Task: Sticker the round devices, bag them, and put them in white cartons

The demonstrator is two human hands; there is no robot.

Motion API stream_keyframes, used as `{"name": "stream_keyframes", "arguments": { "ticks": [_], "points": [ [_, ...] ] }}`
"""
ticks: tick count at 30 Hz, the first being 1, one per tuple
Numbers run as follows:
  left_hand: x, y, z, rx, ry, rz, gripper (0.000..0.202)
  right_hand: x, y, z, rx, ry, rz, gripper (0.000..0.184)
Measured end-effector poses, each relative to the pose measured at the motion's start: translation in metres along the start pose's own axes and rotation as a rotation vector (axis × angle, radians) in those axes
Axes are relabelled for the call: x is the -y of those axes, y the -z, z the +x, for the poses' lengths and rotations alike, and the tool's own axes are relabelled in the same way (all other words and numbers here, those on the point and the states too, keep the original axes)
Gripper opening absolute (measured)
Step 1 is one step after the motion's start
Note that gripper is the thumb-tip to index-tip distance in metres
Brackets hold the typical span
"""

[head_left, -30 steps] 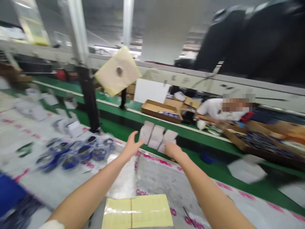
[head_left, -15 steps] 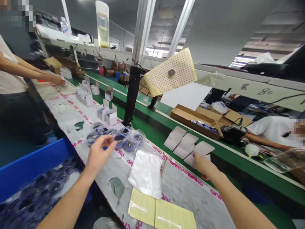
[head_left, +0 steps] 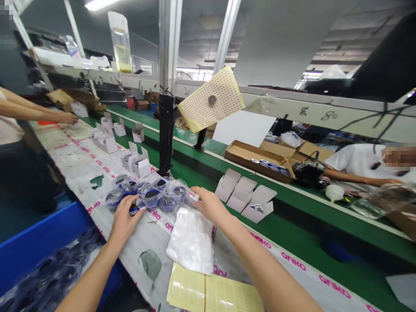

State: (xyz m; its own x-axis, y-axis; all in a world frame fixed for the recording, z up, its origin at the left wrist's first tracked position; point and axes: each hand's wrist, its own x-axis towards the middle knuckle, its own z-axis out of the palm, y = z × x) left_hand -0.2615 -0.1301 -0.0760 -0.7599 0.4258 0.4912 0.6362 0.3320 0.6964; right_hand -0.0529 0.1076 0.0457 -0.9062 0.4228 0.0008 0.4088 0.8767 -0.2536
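Note:
Several round blue items in clear plastic wrap (head_left: 152, 197) lie in a cluster on the table. At the cluster's near left side is my left hand (head_left: 125, 219), thumb and fingers apart around the edge of one blue item. My right hand (head_left: 209, 206) reaches to the cluster's right end, its fingers stretched out and the thumb apart from them; I see nothing held. Below it lies a stack of white plastic bags (head_left: 191, 242). Three open white boxes (head_left: 242, 195) stand in a row on the green conveyor, and the rightmost has something inside.
Yellow sheets (head_left: 214, 290) lie at the near edge. A blue bin (head_left: 39, 234) of wrapped items is at lower left. A black-wrapped post (head_left: 166, 134) rises behind the cluster. More white boxes (head_left: 138, 164) stand farther left. Two other people work at left and right.
My right hand has left the white boxes and moved left to the wrapped items. My left hand has lowered onto the cluster. The rightmost box now shows contents. The view has shifted slightly.

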Motion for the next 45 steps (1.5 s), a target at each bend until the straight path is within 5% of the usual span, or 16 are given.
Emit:
{"name": "stream_keyframes", "arguments": {
  "ticks": [4,8,14,19,21,23,26,29,31,36,45],
  "points": [
    [-0.007,0.010,0.001,0.011,0.020,-0.064,0.043,0.018,-0.017,0.065,0.052,0.216,0.180,0.060],
    [-0.010,0.009,0.004,0.027,0.001,-0.031,0.041,0.011,-0.030,0.091,0.067,0.283,0.266,0.058],
    [-0.011,0.002,0.009,0.014,-0.086,0.080,0.056,-0.031,-0.003,0.063,-0.212,0.166,0.322,0.057],
    [-0.064,0.011,-0.006,-0.262,-0.219,-0.037,0.034,-0.098,0.041,0.035,-0.487,-0.027,0.249,0.056],
    [-0.102,-0.005,-0.006,-0.240,-0.293,-0.209,0.029,-0.116,0.046,0.029,-0.518,-0.076,0.187,0.057],
    [-0.143,-0.041,0.004,-0.007,-0.287,-0.393,0.026,-0.124,0.043,0.026,-0.495,-0.074,0.113,0.056],
    [-0.191,-0.121,0.037,0.425,0.081,-0.519,0.039,-0.122,0.034,0.023,-0.428,-0.028,-0.024,0.057],
    [-0.214,-0.192,0.070,0.520,0.198,-0.507,0.040,-0.116,0.027,0.023,-0.368,-0.018,-0.152,0.055],
    [-0.217,-0.220,0.080,0.545,0.196,-0.488,0.038,-0.113,0.023,0.026,-0.328,-0.031,-0.213,0.047],
    [-0.202,-0.234,0.071,0.598,0.147,-0.381,0.027,-0.107,0.016,0.042,-0.239,-0.080,-0.303,0.028],
    [-0.194,-0.237,0.067,0.600,0.154,-0.261,0.027,-0.098,0.011,0.036,-0.159,-0.163,-0.447,0.025]
  ]
}}
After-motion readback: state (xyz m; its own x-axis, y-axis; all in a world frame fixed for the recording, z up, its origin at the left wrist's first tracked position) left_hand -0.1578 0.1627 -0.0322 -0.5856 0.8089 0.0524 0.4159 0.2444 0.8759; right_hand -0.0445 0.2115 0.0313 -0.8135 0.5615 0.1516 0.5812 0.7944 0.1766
